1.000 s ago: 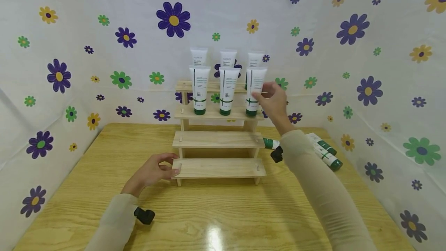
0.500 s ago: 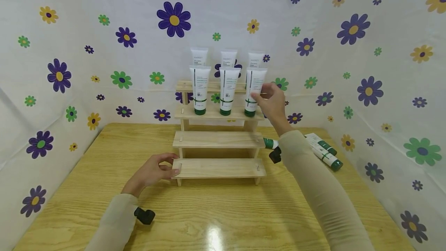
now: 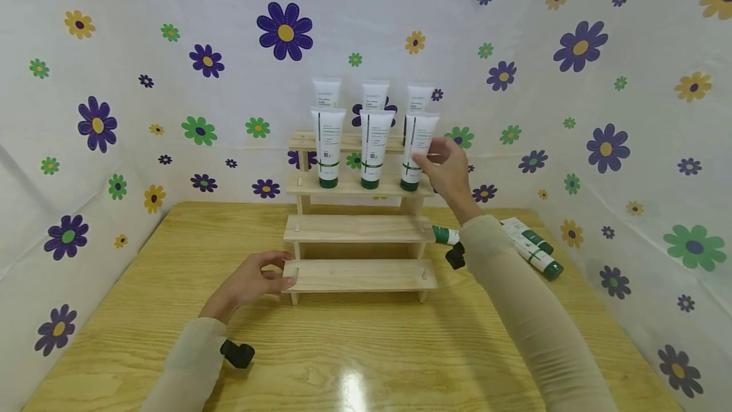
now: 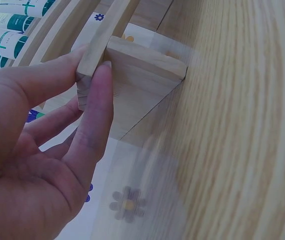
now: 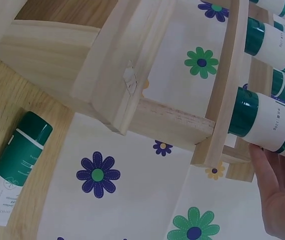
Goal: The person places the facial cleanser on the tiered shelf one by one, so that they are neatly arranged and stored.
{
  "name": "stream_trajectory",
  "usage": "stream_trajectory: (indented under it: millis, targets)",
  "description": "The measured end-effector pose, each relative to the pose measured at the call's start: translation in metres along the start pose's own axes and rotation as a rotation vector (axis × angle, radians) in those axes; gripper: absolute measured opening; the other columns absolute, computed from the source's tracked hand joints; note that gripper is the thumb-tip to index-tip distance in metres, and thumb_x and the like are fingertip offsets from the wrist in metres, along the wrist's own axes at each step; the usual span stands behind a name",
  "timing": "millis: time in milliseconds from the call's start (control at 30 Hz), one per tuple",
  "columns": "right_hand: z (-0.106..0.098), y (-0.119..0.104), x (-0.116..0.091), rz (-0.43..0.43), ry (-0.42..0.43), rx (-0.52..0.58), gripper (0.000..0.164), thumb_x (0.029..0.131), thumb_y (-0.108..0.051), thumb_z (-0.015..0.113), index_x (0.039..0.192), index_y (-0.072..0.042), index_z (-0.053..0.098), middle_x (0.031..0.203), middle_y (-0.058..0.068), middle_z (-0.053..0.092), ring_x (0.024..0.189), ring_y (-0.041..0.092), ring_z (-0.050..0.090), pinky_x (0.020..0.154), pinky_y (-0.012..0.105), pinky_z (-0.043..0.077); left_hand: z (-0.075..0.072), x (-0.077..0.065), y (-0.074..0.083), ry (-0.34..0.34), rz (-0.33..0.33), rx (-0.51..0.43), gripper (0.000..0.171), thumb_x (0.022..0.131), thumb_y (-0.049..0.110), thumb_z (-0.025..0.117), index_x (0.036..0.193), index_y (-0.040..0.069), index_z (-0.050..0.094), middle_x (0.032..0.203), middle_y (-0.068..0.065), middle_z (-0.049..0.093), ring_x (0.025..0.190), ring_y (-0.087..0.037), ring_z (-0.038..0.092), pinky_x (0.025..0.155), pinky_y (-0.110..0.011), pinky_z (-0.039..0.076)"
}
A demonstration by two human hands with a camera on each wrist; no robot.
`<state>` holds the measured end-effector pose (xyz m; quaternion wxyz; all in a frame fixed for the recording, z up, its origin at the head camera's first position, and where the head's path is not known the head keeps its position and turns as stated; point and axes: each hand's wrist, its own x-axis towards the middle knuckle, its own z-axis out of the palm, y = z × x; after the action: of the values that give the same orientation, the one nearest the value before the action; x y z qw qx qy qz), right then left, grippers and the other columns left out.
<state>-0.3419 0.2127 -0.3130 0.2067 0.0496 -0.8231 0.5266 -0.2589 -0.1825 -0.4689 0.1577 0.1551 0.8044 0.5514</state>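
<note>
A stepped wooden display rack (image 3: pixel 357 276) stands on the table. My left hand (image 3: pixel 251 280) pinches the left end of its lowest board between thumb and fingers, as the left wrist view (image 4: pixel 47 135) also shows. At the upper right, my right hand (image 3: pixel 450 171) grips a white squeeze tube (image 3: pixel 419 145) with a green cap, thumb in front. This tube stands cap down on the second-highest board, leaning slightly right. Beside it on that board stand a middle tube (image 3: pixel 374 145) and a left tube (image 3: pixel 328 145). The right wrist view shows the fingers (image 5: pixel 267 172) against the tube's side near its cap.
Behind, the top board (image 3: pixel 349 142) bears three more tubes, partly hidden by the front row. Several tubes lie on the table at the right, among them a green and white tube (image 5: pixel 20 160) close to the rack. A flowered cloth (image 3: pixel 229 113) surrounds the table.
The base of the tube in my right hand has shifted slightly left along the board, and its top now tips a little right. My left hand has stayed on the lowest board.
</note>
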Motion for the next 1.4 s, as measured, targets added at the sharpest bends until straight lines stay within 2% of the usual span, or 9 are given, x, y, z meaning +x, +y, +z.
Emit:
stream_trajectory:
  millis: [333,500,700,833,900,1000,1133,1233,1400]
  targets:
    - [-0.003,0.0,0.0,-0.005,-0.041,-0.037,0.05,0.099,-0.027,0.072,0.139,-0.003,0.054,0.14,0.018,0.063,0.124,0.035,0.064,0.109,0.049,0.054,0.001,-0.001,0.0,0.005,-0.007,-0.014,0.061,0.093,0.019,0.079,0.144,-0.002,0.051,0.127,-0.025,0.052,0.094,-0.02,0.071,0.08,-0.038,0.065]
    - [-0.009,0.003,0.0,-0.027,-0.067,-0.004,0.051,0.099,-0.027,0.072,0.14,-0.004,0.053,0.139,0.019,0.063,0.125,0.035,0.064,0.108,0.048,0.054,0.002,0.0,0.0,0.009,-0.011,-0.014,0.062,0.093,0.02,0.079,0.145,-0.001,0.051,0.128,-0.025,0.052,0.095,-0.02,0.072,0.081,-0.039,0.065]
    - [-0.028,0.013,-0.003,-0.041,-0.039,0.016,0.048,0.102,-0.028,0.066,0.14,-0.003,0.054,0.139,0.018,0.064,0.121,0.032,0.066,0.096,0.028,0.06,0.002,0.0,-0.001,0.004,-0.008,-0.017,0.063,0.093,0.02,0.079,0.145,-0.001,0.05,0.128,-0.025,0.052,0.094,-0.02,0.072,0.081,-0.039,0.065]
    - [-0.043,0.027,-0.007,-0.03,-0.017,-0.033,0.044,0.104,-0.026,0.063,0.138,0.0,0.055,0.136,0.02,0.065,0.112,0.026,0.068,0.083,0.011,0.057,0.001,0.001,-0.003,0.002,-0.002,-0.005,0.062,0.093,0.02,0.079,0.144,-0.001,0.051,0.127,-0.025,0.052,0.093,-0.021,0.071,0.081,-0.038,0.065]
    - [-0.051,0.037,-0.01,0.006,-0.041,-0.08,0.042,0.104,-0.024,0.062,0.138,0.0,0.056,0.136,0.021,0.064,0.112,0.028,0.068,0.079,0.008,0.056,0.002,0.001,-0.003,0.002,0.002,-0.003,0.061,0.094,0.019,0.078,0.144,-0.002,0.051,0.127,-0.025,0.053,0.092,-0.021,0.071,0.081,-0.038,0.065]
    - [-0.062,0.053,-0.014,0.089,-0.132,-0.173,0.041,0.105,-0.022,0.061,0.139,0.001,0.055,0.138,0.022,0.062,0.118,0.036,0.066,0.083,0.015,0.058,0.002,0.0,-0.003,0.005,0.008,0.001,0.06,0.094,0.018,0.077,0.144,-0.002,0.051,0.127,-0.025,0.053,0.092,-0.021,0.071,0.081,-0.037,0.065]
    - [-0.067,0.079,-0.022,0.177,-0.256,-0.281,0.041,0.106,-0.019,0.059,0.14,0.002,0.054,0.14,0.026,0.06,0.122,0.042,0.063,0.094,0.037,0.062,0.001,0.0,-0.002,0.005,0.016,0.006,0.059,0.095,0.018,0.077,0.144,-0.002,0.051,0.127,-0.025,0.053,0.092,-0.021,0.071,0.08,-0.037,0.065]
    - [-0.066,0.1,-0.029,0.194,-0.319,-0.349,0.039,0.105,-0.017,0.06,0.137,0.005,0.057,0.137,0.029,0.06,0.121,0.045,0.063,0.098,0.049,0.059,0.001,0.0,-0.003,0.005,0.021,0.007,0.06,0.094,0.018,0.077,0.144,-0.002,0.051,0.127,-0.026,0.053,0.091,-0.021,0.071,0.08,-0.037,0.065]
    - [-0.059,0.133,-0.038,0.158,-0.42,-0.476,0.036,0.101,-0.012,0.066,0.131,0.007,0.061,0.133,0.031,0.063,0.118,0.047,0.065,0.098,0.052,0.058,0.001,-0.001,-0.003,0.002,0.024,0.002,0.06,0.094,0.018,0.077,0.145,-0.002,0.051,0.127,-0.026,0.052,0.092,-0.021,0.071,0.08,-0.036,0.065]
